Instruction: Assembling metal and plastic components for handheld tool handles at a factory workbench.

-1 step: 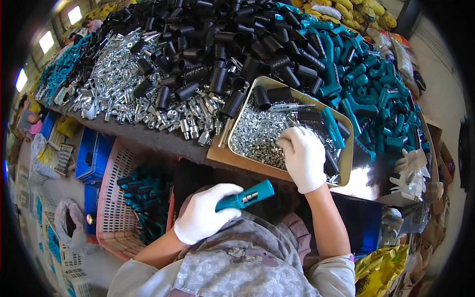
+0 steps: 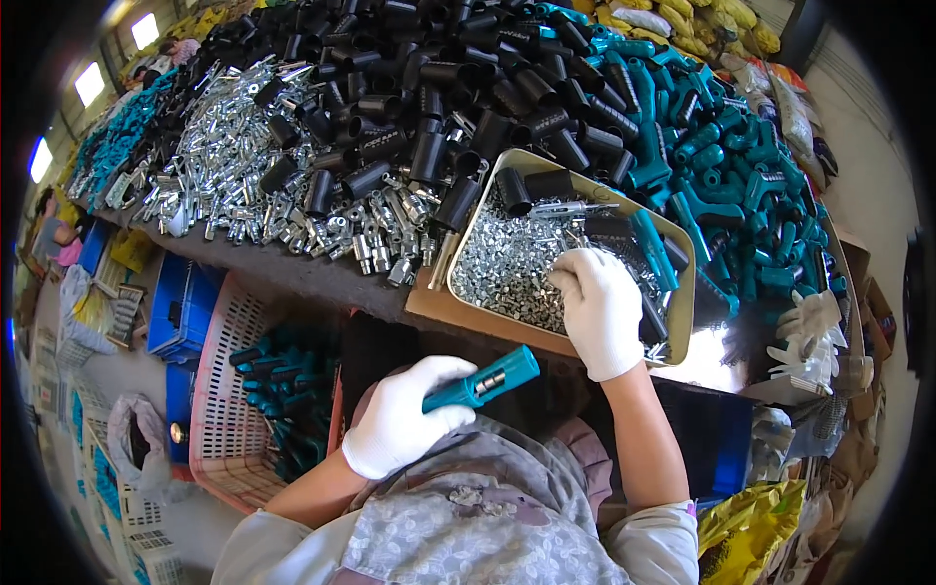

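Tray [image 2: 683,331] of metal bits [image 2: 507,278] and black sleeves [image 2: 514,192], right hand [image 2: 602,312] curled over it, any hold unclear, left hand [image 2: 408,417] gripping teal casing [image 2: 512,373], basket [image 2: 222,390] of casings [image 2: 292,385] at left

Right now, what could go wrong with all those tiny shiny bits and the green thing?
The right hand reaches into the tray, where the small silver parts are tiny, so a gloved grip might fumble one. The left hand holds the teal part away from the table, so it could fall if it slips. The silver fittings lie near the table's front edge; a bump might knock some off.
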Action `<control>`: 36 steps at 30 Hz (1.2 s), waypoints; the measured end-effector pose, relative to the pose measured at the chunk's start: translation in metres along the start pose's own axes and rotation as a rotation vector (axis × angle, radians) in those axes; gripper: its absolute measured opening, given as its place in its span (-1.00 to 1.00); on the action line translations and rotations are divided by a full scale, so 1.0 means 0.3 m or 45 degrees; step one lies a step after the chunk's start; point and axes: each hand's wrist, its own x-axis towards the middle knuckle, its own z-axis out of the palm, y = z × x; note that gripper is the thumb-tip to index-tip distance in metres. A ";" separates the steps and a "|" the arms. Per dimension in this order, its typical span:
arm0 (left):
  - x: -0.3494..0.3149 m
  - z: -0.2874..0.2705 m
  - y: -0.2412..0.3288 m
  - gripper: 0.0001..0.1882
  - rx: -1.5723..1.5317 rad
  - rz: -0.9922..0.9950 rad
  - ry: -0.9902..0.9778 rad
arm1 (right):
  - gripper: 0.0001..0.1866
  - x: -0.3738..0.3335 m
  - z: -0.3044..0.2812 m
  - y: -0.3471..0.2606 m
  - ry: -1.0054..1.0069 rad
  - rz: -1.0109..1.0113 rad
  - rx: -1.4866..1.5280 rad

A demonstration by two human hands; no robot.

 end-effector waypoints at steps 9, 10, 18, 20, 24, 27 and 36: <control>0.056 0.024 -0.008 -0.42 -1.053 -0.411 -0.102 | -0.85 -0.032 -0.021 -0.046 0.060 0.156 0.257; 0.052 0.019 0.007 -0.52 -1.169 -0.460 -0.085 | -0.86 -0.056 -0.042 -0.078 0.048 0.205 0.362; 0.057 0.084 0.031 -0.52 -1.020 -0.222 -0.037 | -0.84 -0.260 -0.028 -0.241 -0.091 0.674 1.036; 0.052 0.099 0.024 -0.51 -0.898 -0.167 -0.014 | -0.82 -0.284 -0.006 -0.226 -0.023 0.698 1.109; 0.028 0.106 0.025 -0.50 -0.668 -0.080 0.031 | -0.79 -0.289 -0.016 -0.217 -0.144 1.072 1.586; 0.029 0.095 0.024 -0.50 -0.649 -0.106 -0.063 | -0.69 -0.295 -0.027 -0.183 -0.290 1.103 1.725; 0.045 0.122 0.019 -0.27 -0.989 -0.272 -0.364 | -0.63 -0.275 -0.093 -0.178 -0.337 0.654 1.017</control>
